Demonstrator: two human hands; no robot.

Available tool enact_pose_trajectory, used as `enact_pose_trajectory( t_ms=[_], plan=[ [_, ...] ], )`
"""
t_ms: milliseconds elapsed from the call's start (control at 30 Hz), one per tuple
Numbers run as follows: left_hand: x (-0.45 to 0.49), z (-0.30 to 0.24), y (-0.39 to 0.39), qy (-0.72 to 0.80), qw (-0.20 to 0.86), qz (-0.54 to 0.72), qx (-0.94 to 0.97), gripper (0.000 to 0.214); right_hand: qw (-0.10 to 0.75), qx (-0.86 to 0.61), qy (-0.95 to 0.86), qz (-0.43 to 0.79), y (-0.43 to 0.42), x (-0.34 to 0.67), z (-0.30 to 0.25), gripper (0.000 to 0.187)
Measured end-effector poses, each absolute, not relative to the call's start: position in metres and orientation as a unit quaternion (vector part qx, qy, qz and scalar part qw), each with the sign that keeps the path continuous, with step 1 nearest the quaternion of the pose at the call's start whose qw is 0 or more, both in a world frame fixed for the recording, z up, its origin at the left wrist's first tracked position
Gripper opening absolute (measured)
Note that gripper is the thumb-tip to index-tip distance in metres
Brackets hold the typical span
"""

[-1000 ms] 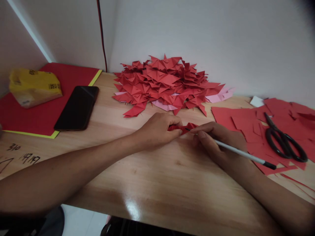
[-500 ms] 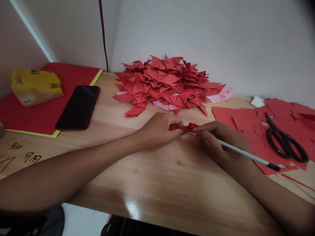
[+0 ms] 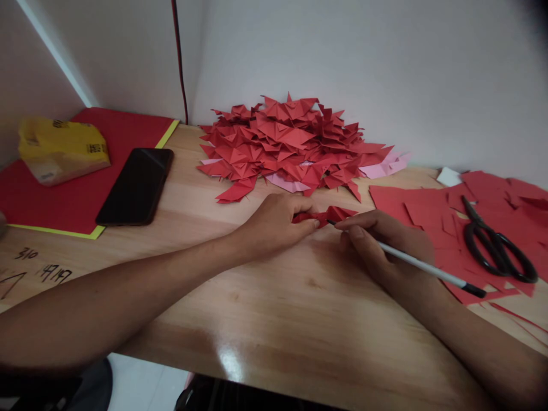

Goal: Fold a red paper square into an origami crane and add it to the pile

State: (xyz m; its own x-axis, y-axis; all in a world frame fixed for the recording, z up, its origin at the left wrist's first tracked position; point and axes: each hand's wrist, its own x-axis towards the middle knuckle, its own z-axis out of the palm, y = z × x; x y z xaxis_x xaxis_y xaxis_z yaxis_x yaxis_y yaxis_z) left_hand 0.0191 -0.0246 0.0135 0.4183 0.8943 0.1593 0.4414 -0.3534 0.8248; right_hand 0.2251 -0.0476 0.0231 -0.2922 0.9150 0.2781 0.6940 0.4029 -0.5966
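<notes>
My left hand (image 3: 280,225) pinches a small folded piece of red paper (image 3: 341,214) just above the wooden table (image 3: 240,319); its left part is hidden by my fingers. In my right hand (image 3: 381,237) is a slim pen (image 3: 422,264) with a pale barrel and a dark end. The dark pen tip touches or almost touches the folded paper; I cannot tell which. Behind both hands rises a heap of folded red paper pieces (image 3: 282,137), with a few pink ones (image 3: 287,183) at its edges.
Black-handled scissors (image 3: 492,251) lie on flat red paper sheets (image 3: 422,205) at the right. To the left are a black phone (image 3: 136,187), a yellow packet (image 3: 64,149) and a large red sheet (image 3: 137,127). Handwritten numbers (image 3: 55,274) mark the table. A wall stands behind.
More of the red folded paper shows between my hands; its right part has tilted up. My left hand has shifted very slightly, while the pen stays almost in place.
</notes>
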Motion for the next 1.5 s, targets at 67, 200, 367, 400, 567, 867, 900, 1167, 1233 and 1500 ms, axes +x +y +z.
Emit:
enact_pose_trajectory(
  t_ms=[67, 200, 367, 400, 567, 867, 900, 1167, 1233, 1500],
  plan=[
    [0.019, 0.014, -0.024, 0.443, 0.377, 0.327, 0.745, 0.018, 0.299, -0.513, -0.783, 0.186, -0.047, 0.226, 0.022, 0.018],
    [0.018, 0.014, -0.024, 0.443, 0.393, 0.338, 0.732, 0.016, 0.300, -0.502, -0.786, 0.199, -0.045, 0.228, 0.019, 0.017],
    [0.018, 0.014, -0.023, 0.442, 0.391, 0.338, 0.733, 0.015, 0.296, -0.503, -0.788, 0.197, -0.044, 0.226, 0.018, 0.016],
    [0.018, 0.014, -0.023, 0.443, 0.392, 0.338, 0.732, 0.015, 0.296, -0.503, -0.788, 0.196, -0.044, 0.226, 0.018, 0.017],
    [0.018, 0.013, -0.023, 0.444, 0.390, 0.335, 0.734, 0.016, 0.300, -0.503, -0.784, 0.205, -0.045, 0.226, 0.018, 0.016],
    [0.019, 0.012, -0.021, 0.465, 0.390, 0.363, 0.707, 0.017, 0.298, -0.504, -0.785, 0.202, -0.048, 0.226, 0.021, 0.013],
    [0.019, 0.012, -0.021, 0.466, 0.390, 0.372, 0.701, 0.018, 0.298, -0.504, -0.785, 0.200, -0.048, 0.225, 0.021, 0.013],
    [0.020, 0.013, -0.021, 0.468, 0.394, 0.380, 0.694, 0.018, 0.259, -0.484, -0.813, 0.192, -0.039, 0.227, 0.019, 0.012],
    [0.020, 0.013, -0.020, 0.468, 0.392, 0.381, 0.694, 0.018, 0.253, -0.479, -0.819, 0.187, -0.036, 0.229, 0.017, 0.013],
    [0.019, 0.010, -0.021, 0.473, 0.394, 0.373, 0.694, 0.018, 0.259, -0.431, -0.854, 0.136, -0.028, 0.231, 0.005, 0.021]
  ],
)
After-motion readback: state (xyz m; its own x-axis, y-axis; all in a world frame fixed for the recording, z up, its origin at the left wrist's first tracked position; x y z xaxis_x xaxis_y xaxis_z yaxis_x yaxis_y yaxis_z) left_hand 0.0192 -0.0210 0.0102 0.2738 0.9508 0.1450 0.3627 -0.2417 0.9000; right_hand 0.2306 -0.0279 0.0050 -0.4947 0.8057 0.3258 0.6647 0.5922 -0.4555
